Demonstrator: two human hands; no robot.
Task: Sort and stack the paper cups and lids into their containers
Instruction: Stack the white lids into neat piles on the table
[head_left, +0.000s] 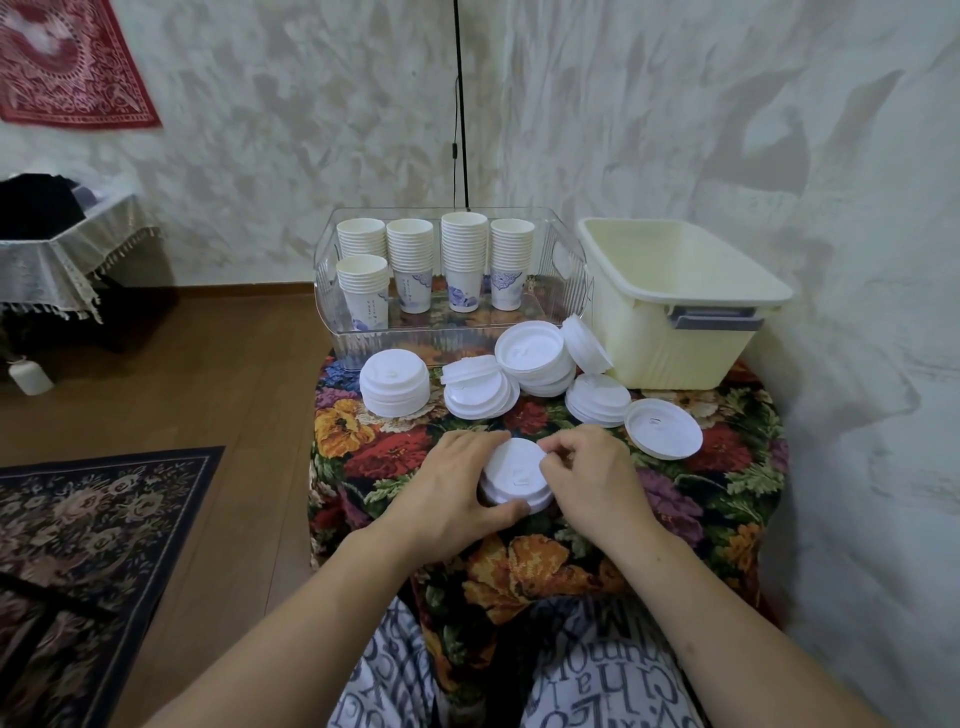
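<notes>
A short stack of white lids (517, 475) rests on the floral cloth near the front of the small table. My left hand (454, 486) cups the stack's left side, thumb under its front edge. My right hand (584, 480) grips its right side, fingertips on the top lid's rim. Behind lie several more piles of white lids (394, 382), one loose lid (662, 427) at the right. A clear bin (452, 340) at the back holds several stacks of paper cups (462, 260). A cream tub (670, 306) stands at the back right, nothing visible inside.
The table (727, 499) stands in a corner, with the wall close on the right. A black cable (460, 104) hangs behind the clear bin. Wooden floor and a dark rug (78, 545) lie to the left. My patterned trousers (597, 675) show below.
</notes>
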